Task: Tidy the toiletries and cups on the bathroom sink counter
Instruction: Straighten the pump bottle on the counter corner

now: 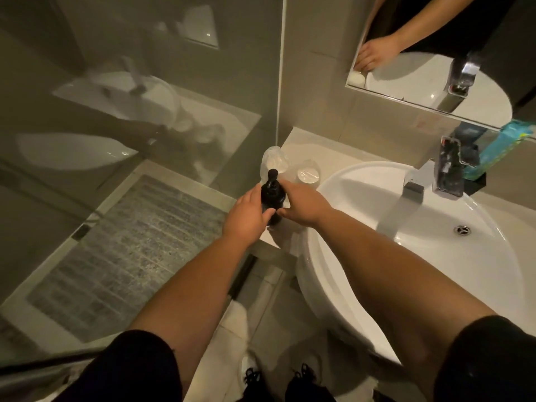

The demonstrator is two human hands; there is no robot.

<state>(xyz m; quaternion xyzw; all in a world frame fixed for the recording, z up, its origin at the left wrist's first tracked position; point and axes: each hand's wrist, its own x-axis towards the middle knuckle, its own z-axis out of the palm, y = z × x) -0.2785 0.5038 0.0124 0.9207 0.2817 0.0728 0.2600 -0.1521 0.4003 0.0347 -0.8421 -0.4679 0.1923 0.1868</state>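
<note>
A black pump bottle point(272, 190) stands upright near the front left corner of the pale counter point(301, 146). My left hand point(249, 216) wraps its left side and my right hand point(304, 205) holds its right side, fingers meeting low on the bottle. Just behind it sit two cups in clear plastic wrap: one point(272, 161) at the counter's left edge, the other point(308, 174) beside the sink rim.
The white round sink point(362, 285) fills the right, with a chrome tap point(413, 190) at the back. A dark holder point(452, 166) and a teal packet point(501, 146) stand behind the tap under the mirror point(429, 91). A glass shower wall point(145, 126) lies left.
</note>
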